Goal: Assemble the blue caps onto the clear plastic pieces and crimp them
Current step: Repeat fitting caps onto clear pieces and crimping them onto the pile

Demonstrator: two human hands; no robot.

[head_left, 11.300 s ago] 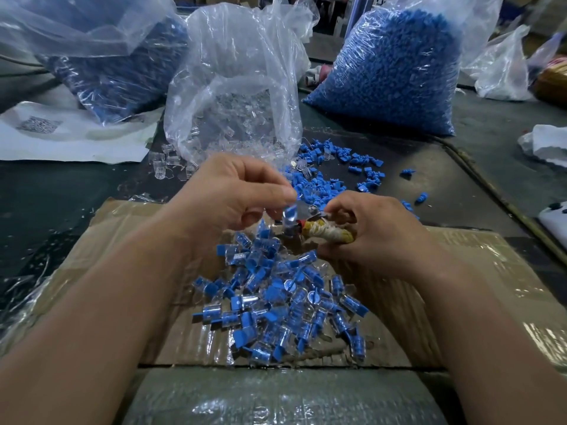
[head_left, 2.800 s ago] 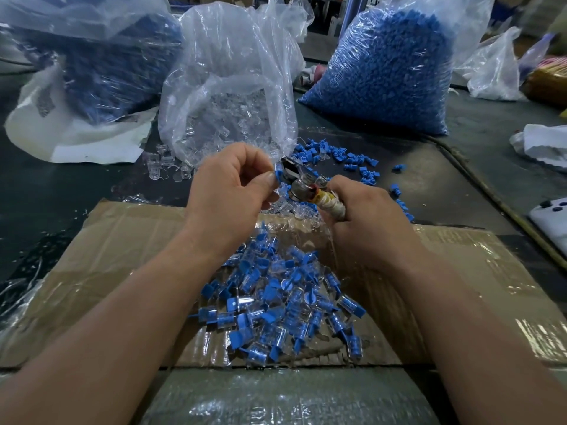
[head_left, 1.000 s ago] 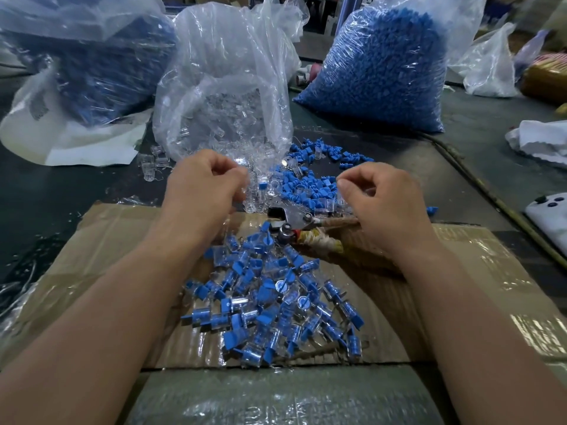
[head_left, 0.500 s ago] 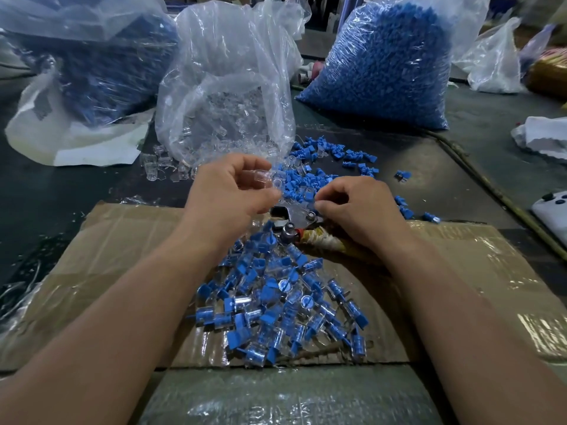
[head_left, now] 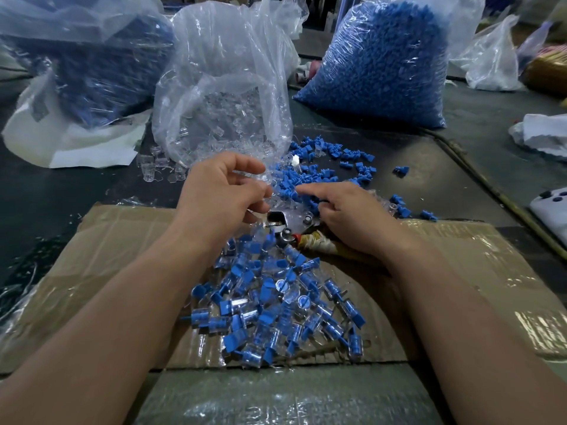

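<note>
My left hand (head_left: pixel 222 194) pinches a small clear plastic piece (head_left: pixel 262 178) between thumb and fingers, just in front of the open bag of clear pieces (head_left: pixel 221 118). My right hand (head_left: pixel 349 219) rests at the near edge of the loose blue caps (head_left: pixel 310 176), index finger stretched out onto them, with nothing visibly held. The crimping pliers (head_left: pixel 290 220) lie on the cardboard (head_left: pixel 107 256) between both hands, their wrapped handle under my right palm. A pile of assembled blue-and-clear pieces (head_left: pixel 276 305) lies nearer to me.
A full bag of blue caps (head_left: pixel 377 62) stands at the back right and another blue-filled bag (head_left: pixel 92 72) at the back left. Loose clear pieces (head_left: pixel 159 167) lie left of the clear bag. A white cloth (head_left: pixel 543 133) and a white device (head_left: pixel 550 210) sit at the right edge.
Both hands let go of the pliers, which now lie on the cardboard. My left hand has lifted a clear piece, and my right hand has reached its index finger into the loose blue caps.
</note>
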